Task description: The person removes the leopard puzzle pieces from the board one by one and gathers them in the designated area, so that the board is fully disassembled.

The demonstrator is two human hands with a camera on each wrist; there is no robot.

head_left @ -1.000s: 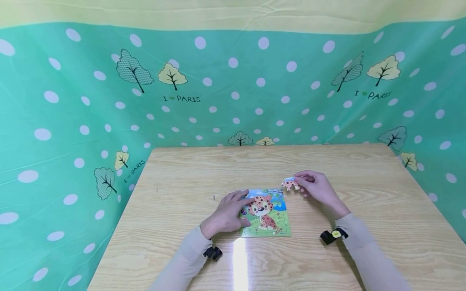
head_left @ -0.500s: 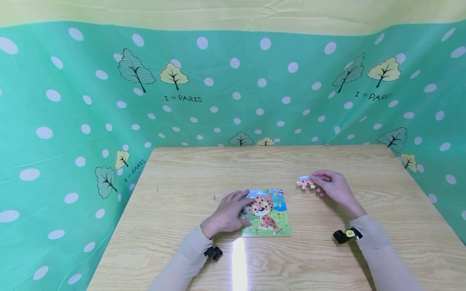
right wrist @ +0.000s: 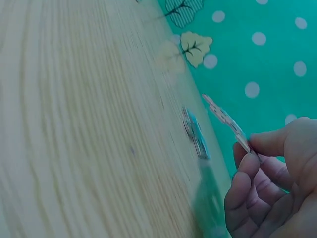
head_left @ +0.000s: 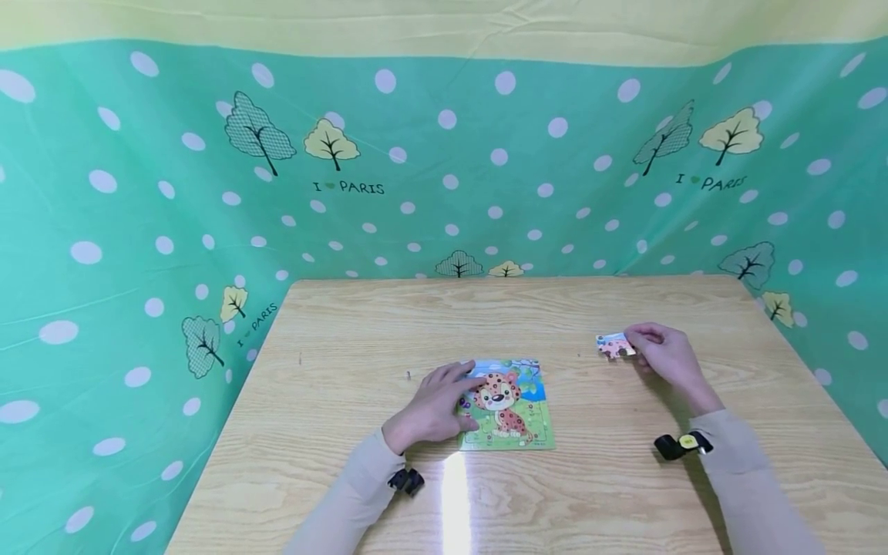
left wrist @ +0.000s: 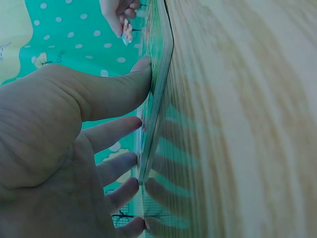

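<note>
A square jigsaw puzzle with a spotted cartoon leopard on green and blue lies on the wooden table. My left hand rests at its left side with fingers spread, the thumb and index finger reaching over the picture and covering part of that edge. In the left wrist view, the thumb touches the puzzle's face. To the right of the puzzle, my right hand pinches a jigsaw piece by its right end, between thumb and fingers. The piece is pink with dark spots and pale blue on top, its lower edge knobbed.
A green dotted curtain stands behind the table. One tiny dark speck lies left of the puzzle. In the right wrist view, a dark, blue-edged shape shows at the tabletop beside the held piece.
My right hand has moved to the right, away from the puzzle, carrying the pinched jigsaw piece. The left hand and the puzzle have stayed in place.
</note>
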